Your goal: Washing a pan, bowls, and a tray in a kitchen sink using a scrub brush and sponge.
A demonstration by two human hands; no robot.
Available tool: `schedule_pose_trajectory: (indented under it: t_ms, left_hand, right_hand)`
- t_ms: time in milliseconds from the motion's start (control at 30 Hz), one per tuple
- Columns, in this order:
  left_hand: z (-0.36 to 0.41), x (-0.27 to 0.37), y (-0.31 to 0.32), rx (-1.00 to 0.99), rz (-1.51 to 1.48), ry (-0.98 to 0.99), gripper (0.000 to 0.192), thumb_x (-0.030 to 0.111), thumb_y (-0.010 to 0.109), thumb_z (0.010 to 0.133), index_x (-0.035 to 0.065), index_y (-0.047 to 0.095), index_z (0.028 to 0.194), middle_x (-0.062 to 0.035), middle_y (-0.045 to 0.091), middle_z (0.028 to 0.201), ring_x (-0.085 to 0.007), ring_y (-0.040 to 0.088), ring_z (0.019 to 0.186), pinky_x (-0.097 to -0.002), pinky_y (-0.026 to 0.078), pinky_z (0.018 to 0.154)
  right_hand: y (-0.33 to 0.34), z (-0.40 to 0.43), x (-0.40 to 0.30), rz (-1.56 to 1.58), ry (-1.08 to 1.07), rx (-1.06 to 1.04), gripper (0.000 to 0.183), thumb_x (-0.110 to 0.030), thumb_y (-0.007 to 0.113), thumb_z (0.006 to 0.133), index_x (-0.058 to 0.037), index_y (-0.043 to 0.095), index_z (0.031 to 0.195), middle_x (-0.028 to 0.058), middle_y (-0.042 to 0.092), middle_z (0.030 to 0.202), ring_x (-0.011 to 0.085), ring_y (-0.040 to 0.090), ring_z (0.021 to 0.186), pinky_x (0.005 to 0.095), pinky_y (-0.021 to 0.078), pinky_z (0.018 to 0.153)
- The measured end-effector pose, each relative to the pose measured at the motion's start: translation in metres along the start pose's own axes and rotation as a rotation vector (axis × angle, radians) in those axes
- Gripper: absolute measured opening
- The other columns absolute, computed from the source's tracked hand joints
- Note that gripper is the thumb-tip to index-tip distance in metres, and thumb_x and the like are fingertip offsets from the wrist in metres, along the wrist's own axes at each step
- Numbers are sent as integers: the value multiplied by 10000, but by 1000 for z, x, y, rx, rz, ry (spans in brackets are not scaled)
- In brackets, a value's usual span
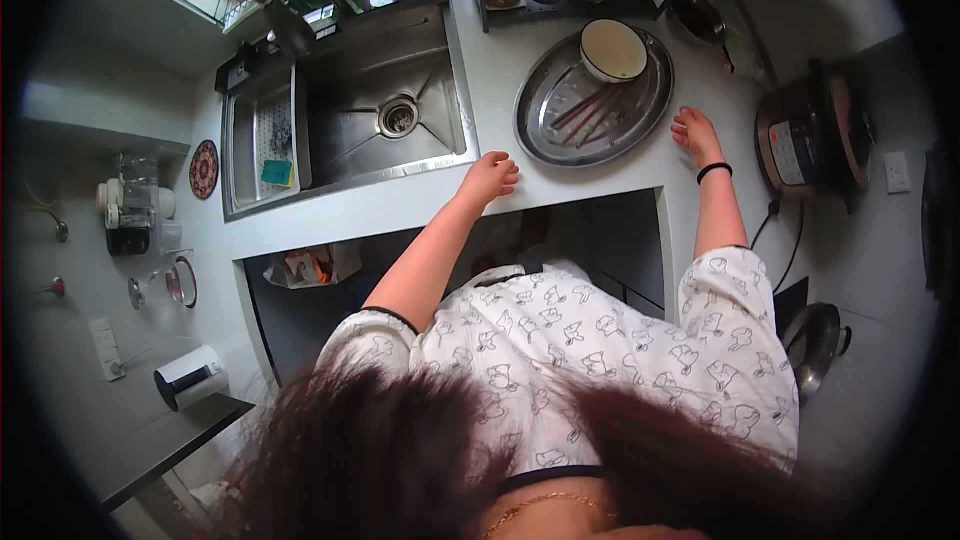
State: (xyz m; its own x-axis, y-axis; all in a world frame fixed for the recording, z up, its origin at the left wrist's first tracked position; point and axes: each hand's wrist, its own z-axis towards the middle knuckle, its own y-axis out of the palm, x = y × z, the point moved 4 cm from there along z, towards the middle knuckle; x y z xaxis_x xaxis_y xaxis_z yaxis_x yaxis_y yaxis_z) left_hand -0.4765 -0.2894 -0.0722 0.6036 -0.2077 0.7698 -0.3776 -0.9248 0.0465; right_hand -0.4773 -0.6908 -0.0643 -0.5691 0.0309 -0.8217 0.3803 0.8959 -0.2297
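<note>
An oval stainless steel tray [546, 94] lies on the white countertop in front of me. In it are a cream-coloured bowl [613, 51] with a dark rim, near its back edge, and several brown chopsticks [589, 114]. My left hand [491, 178] hovers between the sink's right front corner and the tray, fingers loosely bent, holding nothing. Just beyond the tray's right rim is my right hand [696, 136], a black band around its wrist. Its fingers are slightly curled with nothing in them, and whether they touch the rim or counter is hard to tell.
Left of the tray is a stainless steel sink [337, 135] with a faucet [289, 26] and a side basket [259, 154] holding a green-and-yellow sponge [277, 172]. An electric cooker [814, 131] stands at right. Behind the tray, a rack [555, 13] carries utensils. A small pan [696, 15] sits back right.
</note>
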Motion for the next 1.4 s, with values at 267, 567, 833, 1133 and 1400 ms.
schedule_pose_trajectory:
  t_ms: [267,567,833,1133,1400]
  left_hand:
    - [55,22,2,178,290,24,246,97,500,777,-61,457,961,-158,575,779,-214,609,596,-298,514,529]
    - [38,23,-40,413,522,168,262,153,516,694,-19,524,892,-228,578,836,-377,556,820,-414,439,706]
    - [-39,42,-175,431,414,150,255,109,487,719,-13,508,942,-177,591,746,-270,597,604,-351,473,588]
    - [-110,25,-320,611,232,142,199,108,509,708,-33,497,848,-239,565,822,-381,556,786,-413,444,700]
    - [-78,-34,-343,703,187,119,155,75,454,749,-36,421,852,-232,553,743,-323,583,604,-397,461,581]
  right_hand:
    - [19,120,-30,-278,-138,-60,429,-273,474,833,-54,424,1198,103,535,1082,207,541,863,341,472,652]
    - [29,107,-20,-301,-299,-117,426,-185,488,824,-37,369,1205,62,505,1060,130,483,814,262,440,581]
    - [164,5,-82,-247,-239,-230,227,-124,463,851,-58,413,1062,15,521,884,75,487,745,232,458,554]
    - [368,-25,-127,-324,-239,-472,177,-159,426,874,-89,422,1037,7,538,887,72,501,680,214,446,544]
    - [443,50,-111,-488,11,-509,292,-157,435,818,-86,399,1099,52,510,843,143,518,678,297,461,540]
